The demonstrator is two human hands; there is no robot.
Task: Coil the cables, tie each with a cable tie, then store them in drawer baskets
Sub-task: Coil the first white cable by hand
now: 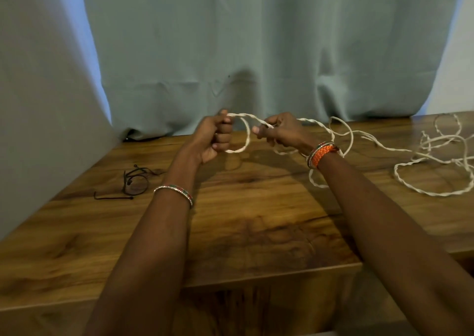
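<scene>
A long white twisted cable (433, 171) sprawls in loose loops over the right side of the wooden table (246, 207). Both hands hold one end of it above the table's far middle. My left hand (215, 138) is fisted around a small loop of the cable that hangs below its fingers. My right hand (279, 130) pinches the strand a short way to the right, with the rest trailing off past its wrist. Black cable ties (133, 181) lie in a small tangle on the table at the left, apart from both hands.
A pale green curtain (256, 53) hangs right behind the table's far edge. A grey wall panel (38, 104) borders the table on the left. The table's front edge (256, 274) runs below my forearms, with a lower wooden surface beneath it.
</scene>
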